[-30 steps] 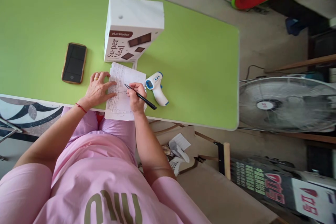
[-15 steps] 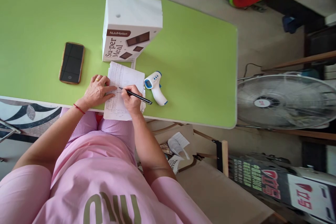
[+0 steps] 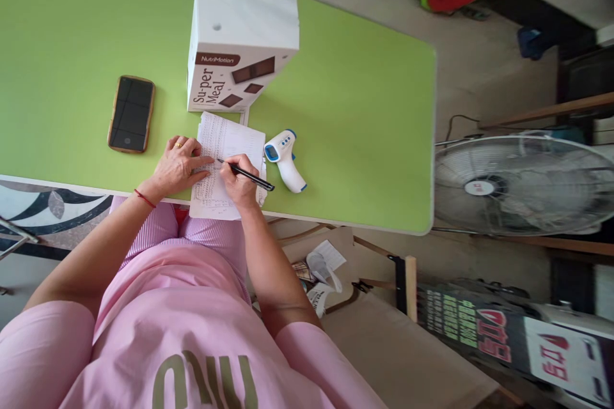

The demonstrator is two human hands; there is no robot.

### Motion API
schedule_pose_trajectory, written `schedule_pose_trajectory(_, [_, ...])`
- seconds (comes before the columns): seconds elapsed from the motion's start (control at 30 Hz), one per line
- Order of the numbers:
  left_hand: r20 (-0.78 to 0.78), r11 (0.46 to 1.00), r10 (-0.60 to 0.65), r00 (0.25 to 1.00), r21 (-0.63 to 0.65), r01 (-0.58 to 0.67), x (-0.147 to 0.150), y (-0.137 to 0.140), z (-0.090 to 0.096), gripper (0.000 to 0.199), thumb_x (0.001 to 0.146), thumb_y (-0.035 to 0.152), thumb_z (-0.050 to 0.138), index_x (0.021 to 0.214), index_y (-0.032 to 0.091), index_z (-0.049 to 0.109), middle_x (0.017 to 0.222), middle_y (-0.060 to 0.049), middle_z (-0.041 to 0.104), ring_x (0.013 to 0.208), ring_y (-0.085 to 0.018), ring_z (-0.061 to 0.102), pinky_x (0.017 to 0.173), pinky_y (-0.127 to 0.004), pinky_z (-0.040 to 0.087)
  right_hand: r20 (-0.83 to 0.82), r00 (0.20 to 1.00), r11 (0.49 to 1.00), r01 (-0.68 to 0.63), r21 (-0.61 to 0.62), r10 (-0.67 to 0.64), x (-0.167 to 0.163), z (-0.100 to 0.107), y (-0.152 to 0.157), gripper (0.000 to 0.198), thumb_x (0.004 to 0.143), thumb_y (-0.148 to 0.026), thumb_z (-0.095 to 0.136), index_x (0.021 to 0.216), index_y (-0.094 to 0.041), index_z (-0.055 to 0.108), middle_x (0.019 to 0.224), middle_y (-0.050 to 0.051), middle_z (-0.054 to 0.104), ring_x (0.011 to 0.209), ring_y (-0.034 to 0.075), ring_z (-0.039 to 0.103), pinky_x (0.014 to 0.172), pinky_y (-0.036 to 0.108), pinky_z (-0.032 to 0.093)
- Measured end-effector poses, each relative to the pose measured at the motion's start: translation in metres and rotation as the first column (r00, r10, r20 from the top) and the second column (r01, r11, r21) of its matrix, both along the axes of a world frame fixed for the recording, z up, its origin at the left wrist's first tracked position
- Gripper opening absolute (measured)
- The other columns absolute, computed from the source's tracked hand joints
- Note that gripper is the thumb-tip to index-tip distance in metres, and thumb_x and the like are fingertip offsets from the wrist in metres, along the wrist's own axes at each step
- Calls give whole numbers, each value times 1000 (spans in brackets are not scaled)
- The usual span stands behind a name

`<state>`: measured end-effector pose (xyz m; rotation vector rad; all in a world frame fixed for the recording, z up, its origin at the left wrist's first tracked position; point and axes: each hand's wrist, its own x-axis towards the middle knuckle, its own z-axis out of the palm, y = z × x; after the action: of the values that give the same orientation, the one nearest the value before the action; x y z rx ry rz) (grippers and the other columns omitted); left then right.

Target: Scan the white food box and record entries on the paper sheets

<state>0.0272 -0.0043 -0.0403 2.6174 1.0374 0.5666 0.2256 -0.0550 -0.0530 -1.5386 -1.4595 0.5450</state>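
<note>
A worn paper pad covered with small handwriting lies at the near edge of the green table. My right hand grips a black pen, its tip at the middle of the page. Fingers apart, my left hand rests across the page's left side, one fingertip close to the pen tip. It wears a ring and a red wrist string. Just right of the paper lies a white and blue infrared thermometer. Behind the paper stands a white "Su-per Meal" box.
A phone in a brown case lies left of my hands on the green table. Beyond the table's right edge is a fan. A beige folding chair with papers on it stands below right.
The pen's rear end has shifted slightly left as my right hand moves a little. My left hand stays in place on the paper.
</note>
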Motion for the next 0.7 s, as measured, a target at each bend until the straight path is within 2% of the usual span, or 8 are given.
schedule_pose_trajectory(0.2, [-9,998,0,1000,62,1,0,0,-3,32,96,47,65,115,26,79,104,-11,60,97,-29,50,99,-52,41,34,999,999,-10,34,9,0,-3,0,19,91,-40,53,81,-24,57,69,-2,64,64,15,60,67,28,52])
schedule_pose_trajectory(0.43, [-10,999,-5,1000,47,5,-1,0,-1,34,97,49,64,116,26,79,105,-11,59,96,-29,50,99,-52,41,75,997,998,17,60,-21,0,-5,0,19,93,-39,51,82,-24,57,70,-2,62,64,14,58,65,27,51])
schedule_pose_trajectory(0.7, [-5,1000,-8,1000,29,9,-1,1,-1,36,98,51,61,116,26,79,105,-12,59,97,-30,49,99,-54,40,33,999,998,13,54,-15,0,-4,1,19,89,-39,54,79,-24,57,67,-2,63,61,14,57,63,27,51])
